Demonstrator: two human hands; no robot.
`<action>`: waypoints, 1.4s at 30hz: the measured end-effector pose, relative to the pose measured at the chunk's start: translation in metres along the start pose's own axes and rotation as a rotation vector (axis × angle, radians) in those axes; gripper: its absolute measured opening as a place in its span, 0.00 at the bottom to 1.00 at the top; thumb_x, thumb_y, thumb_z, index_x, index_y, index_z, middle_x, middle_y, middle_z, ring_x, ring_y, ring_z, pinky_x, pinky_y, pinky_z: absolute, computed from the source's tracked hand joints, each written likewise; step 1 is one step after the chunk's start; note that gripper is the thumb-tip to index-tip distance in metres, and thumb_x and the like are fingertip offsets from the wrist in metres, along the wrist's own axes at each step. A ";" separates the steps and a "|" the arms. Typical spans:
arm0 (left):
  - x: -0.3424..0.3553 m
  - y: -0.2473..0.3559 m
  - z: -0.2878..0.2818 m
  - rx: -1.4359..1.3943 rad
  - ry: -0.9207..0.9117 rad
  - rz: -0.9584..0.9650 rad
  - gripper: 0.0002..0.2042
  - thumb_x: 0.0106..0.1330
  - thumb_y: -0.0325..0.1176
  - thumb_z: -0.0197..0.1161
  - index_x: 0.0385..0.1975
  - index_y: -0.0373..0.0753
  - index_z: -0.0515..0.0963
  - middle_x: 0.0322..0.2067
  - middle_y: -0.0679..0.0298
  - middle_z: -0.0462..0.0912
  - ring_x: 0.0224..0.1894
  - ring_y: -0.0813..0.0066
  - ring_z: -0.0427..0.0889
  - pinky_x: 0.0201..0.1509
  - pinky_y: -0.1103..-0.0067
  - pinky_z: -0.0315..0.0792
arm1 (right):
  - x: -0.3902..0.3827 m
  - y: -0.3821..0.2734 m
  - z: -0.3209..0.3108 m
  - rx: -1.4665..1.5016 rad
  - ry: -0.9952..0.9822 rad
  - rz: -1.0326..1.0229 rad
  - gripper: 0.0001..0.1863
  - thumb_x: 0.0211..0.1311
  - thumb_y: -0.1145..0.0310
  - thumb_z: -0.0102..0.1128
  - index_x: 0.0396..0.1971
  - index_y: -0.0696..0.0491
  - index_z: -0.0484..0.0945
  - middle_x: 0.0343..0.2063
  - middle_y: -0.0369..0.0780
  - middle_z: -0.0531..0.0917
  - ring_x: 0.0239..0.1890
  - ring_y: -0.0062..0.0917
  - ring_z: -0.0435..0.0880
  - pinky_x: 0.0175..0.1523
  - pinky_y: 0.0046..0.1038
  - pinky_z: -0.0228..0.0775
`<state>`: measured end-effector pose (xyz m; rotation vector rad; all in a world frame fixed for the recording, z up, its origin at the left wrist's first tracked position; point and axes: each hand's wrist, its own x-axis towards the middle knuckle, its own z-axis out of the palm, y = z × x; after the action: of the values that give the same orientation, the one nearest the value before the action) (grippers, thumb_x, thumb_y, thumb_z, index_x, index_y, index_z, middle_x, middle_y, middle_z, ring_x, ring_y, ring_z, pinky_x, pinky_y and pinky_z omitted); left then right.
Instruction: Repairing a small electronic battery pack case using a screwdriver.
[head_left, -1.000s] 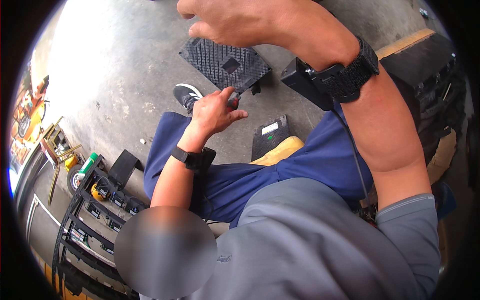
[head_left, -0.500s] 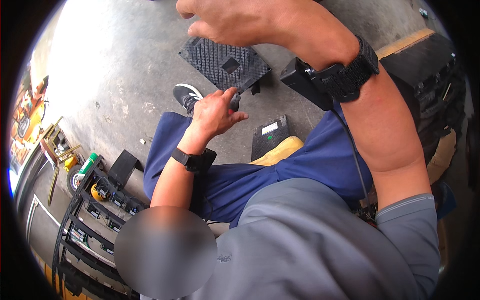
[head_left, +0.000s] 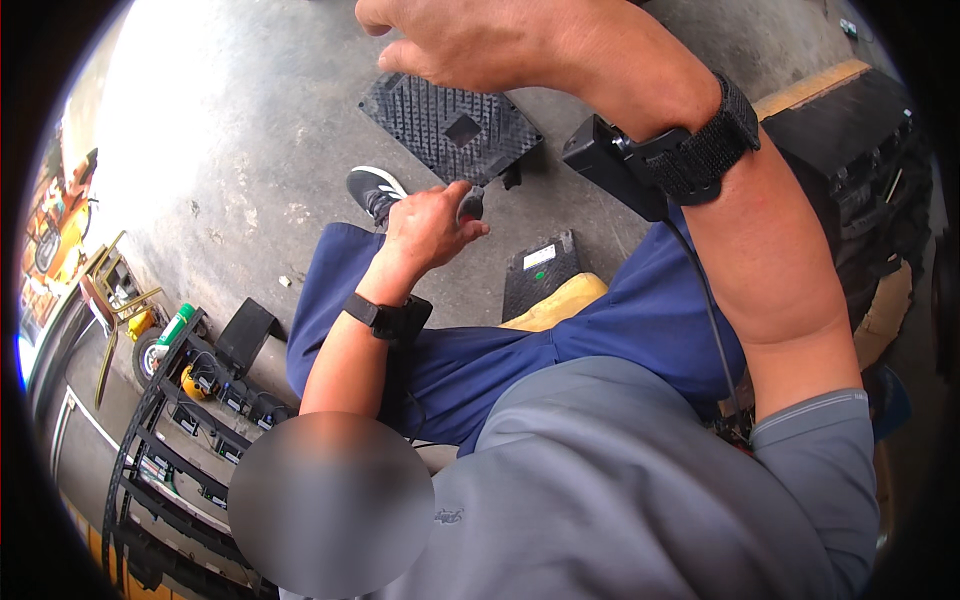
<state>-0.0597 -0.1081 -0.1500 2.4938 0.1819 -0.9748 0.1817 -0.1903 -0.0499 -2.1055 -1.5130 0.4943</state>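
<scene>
My left hand (head_left: pixel 435 222) curls its fingers around a dark object (head_left: pixel 469 204), mostly hidden, near the lower edge of a black ribbed plate with a square opening (head_left: pixel 420 115). My right hand (head_left: pixel 460 40) is above that plate at the top edge, partly cropped, with thumb and forefinger apart and nothing visible between them. A smaller black panel with a white label and green dot (head_left: pixel 530 290) lies below, against a yellow pad (head_left: pixel 555 300) between my legs. My shoe (head_left: pixel 372 188) is beside my left hand. Both wrists wear black strapped devices.
At lower left are a black metal rack (head_left: pixel 150 430) with electronic parts, a green cylinder (head_left: pixel 175 325), a wheel (head_left: pixel 150 355) and a gold-framed chair (head_left: pixel 105 290). At right are a black case (head_left: pixel 840 130), a wooden board (head_left: pixel 810 85) and cardboard (head_left: pixel 885 310).
My left hand's raised fingers and thumb have drawn in slightly around the dark object. My right hand has hardly moved.
</scene>
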 end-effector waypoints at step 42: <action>0.007 -0.158 -0.110 -0.178 0.479 -0.409 0.17 0.57 0.35 0.67 0.47 0.41 0.85 0.41 0.47 0.86 0.46 0.50 0.86 0.52 0.65 0.77 | -0.011 -0.003 -0.005 -0.045 0.078 0.114 0.09 0.66 0.64 0.64 0.39 0.53 0.83 0.36 0.46 0.88 0.43 0.38 0.89 0.48 0.38 0.83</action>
<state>-0.0319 0.0820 -0.1411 2.5258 0.9151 -0.4509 0.1784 -0.2009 -0.0438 -2.2288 -1.3783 0.4172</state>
